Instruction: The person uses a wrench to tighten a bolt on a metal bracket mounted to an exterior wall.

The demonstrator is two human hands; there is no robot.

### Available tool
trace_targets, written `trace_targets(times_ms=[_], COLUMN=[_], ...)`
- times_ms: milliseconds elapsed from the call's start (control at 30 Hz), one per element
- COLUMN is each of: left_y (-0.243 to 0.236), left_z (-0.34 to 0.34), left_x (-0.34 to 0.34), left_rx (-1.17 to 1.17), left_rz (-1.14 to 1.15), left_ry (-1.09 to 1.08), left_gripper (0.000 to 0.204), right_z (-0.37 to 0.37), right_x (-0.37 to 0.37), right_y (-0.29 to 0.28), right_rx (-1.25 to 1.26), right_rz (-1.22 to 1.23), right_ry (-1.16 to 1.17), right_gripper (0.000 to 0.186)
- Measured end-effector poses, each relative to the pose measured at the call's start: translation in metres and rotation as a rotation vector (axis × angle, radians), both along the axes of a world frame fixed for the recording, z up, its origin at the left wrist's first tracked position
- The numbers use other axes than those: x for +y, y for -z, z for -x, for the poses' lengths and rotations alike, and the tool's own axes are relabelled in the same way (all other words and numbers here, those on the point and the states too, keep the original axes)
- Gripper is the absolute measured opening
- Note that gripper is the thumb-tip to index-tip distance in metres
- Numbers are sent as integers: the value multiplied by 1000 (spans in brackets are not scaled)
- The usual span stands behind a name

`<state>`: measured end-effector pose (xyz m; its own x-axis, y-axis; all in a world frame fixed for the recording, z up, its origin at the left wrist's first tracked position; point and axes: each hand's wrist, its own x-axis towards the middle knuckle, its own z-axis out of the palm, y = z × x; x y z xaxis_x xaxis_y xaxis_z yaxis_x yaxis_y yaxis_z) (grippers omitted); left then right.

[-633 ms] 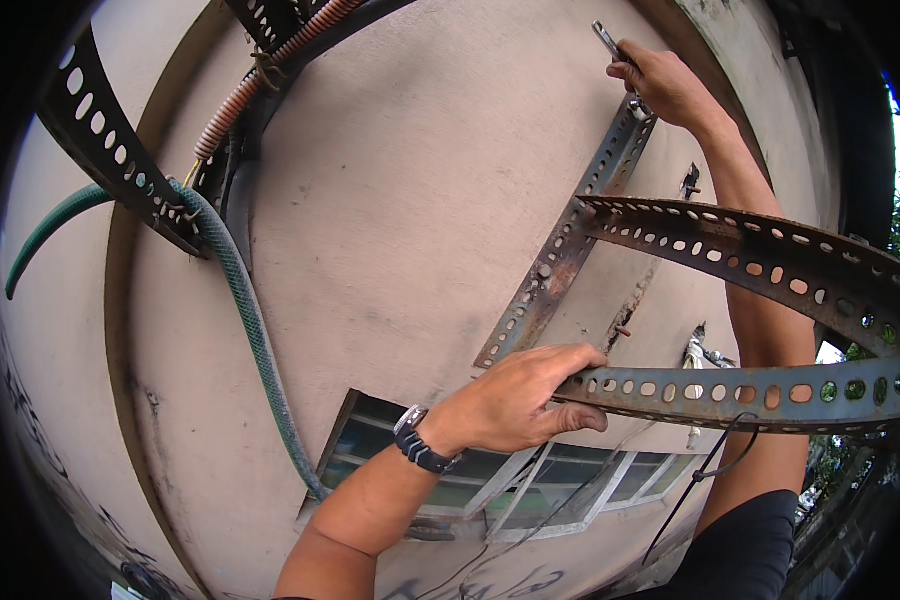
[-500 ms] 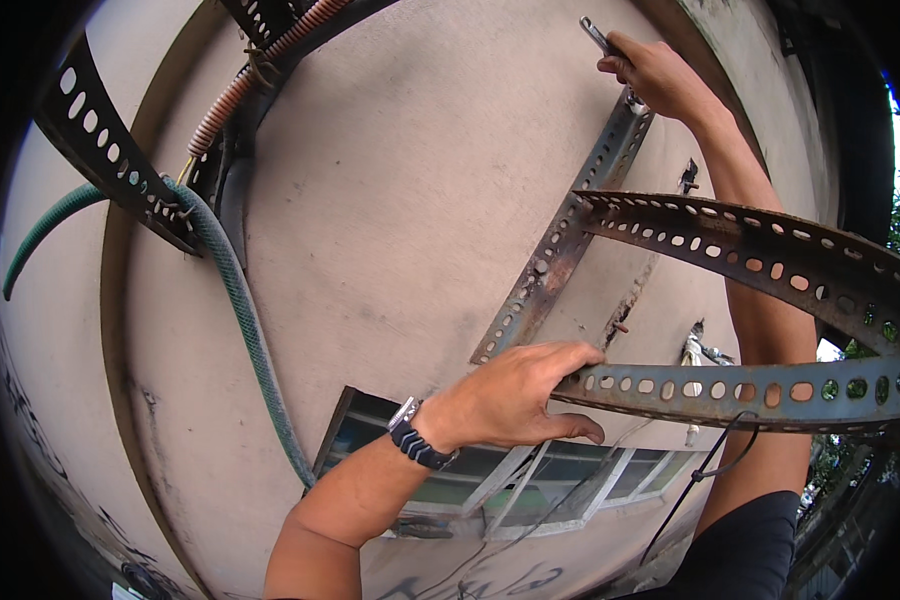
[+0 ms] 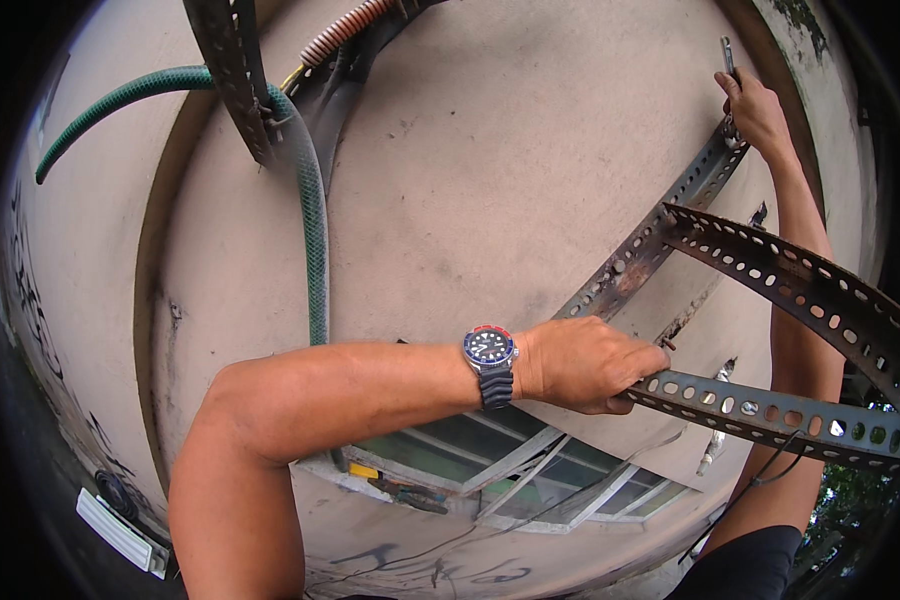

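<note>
My left hand, with a watch on its wrist, is closed round the end of the lower slotted angle bar, near the wall. Reaching up at the right, my right hand grips a metal wrench, whose upper end sticks out above the fingers. Its lower end is by the top of a rusty slotted upright that leans against the wall; whether it sits on a bolt there, I cannot tell. A second rusty slotted arm runs from the upright toward the right.
On the left another dark slotted bracket juts out, with a green hose hanging by it. Corrugated conduit runs at the top. Below is a louvred window. A black cable dangles from the lower bar.
My left hand has gone from resting loosely at the bar's end to closing round it, and my left forearm has swung more level. The view has shifted left; the wrench remains in my right hand.
</note>
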<state>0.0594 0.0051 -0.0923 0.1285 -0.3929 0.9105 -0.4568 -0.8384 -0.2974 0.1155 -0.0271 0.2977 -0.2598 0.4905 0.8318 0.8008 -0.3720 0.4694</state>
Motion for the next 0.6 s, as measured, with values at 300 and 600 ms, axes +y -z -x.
trace_targets(times_ms=[300, 600], left_y=[6, 4], left_z=[-10, -13], left_x=[-7, -21], left_rx=[-91, -61], left_rz=[62, 133], left_ry=[97, 245], left_gripper=[53, 51], right_z=[4, 17], right_x=[-2, -41], right_y=[-30, 23], right_rx=[71, -224], right_rz=[-146, 322], right_ry=[35, 29], right_gripper=[48, 20])
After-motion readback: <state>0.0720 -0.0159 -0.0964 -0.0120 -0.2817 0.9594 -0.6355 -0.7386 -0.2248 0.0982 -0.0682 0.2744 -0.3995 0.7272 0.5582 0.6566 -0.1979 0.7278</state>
